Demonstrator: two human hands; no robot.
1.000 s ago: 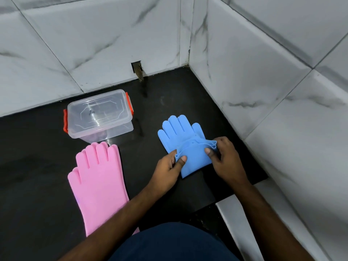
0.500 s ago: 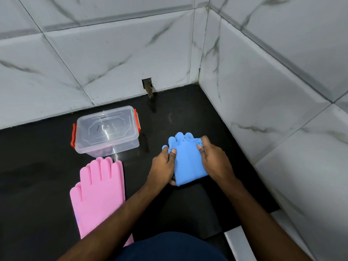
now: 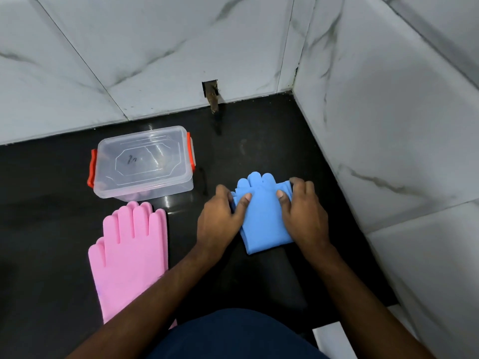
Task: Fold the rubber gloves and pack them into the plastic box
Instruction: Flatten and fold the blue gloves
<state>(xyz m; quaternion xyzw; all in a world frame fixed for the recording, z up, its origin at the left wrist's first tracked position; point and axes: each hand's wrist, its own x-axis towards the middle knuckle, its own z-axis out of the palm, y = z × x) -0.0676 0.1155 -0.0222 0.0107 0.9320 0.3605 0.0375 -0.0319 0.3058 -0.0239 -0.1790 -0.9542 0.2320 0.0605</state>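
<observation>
Blue glove point(image 3: 261, 216) folded, long axis front-back, fingertips toward wall.

A tiled home corner, likely a kitchen or washroom. White marble-look wall tiles point(image 3: 155, 47) meet at 1 o'clock. They enclose a glossy black stone desk point(image 3: 259, 141).

Blue glove point(image 3: 261, 216) folded in half, flat, centre-right of frame. Pink glove point(image 3: 129, 252) unfolded, flat, lower left. Clear plastic box point(image 3: 143, 161) with orange latches, lid on, just above it.

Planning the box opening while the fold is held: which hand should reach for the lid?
Probably the left hand: the plastic box sits on its side, while the right hand can pin the blue glove.
</observation>
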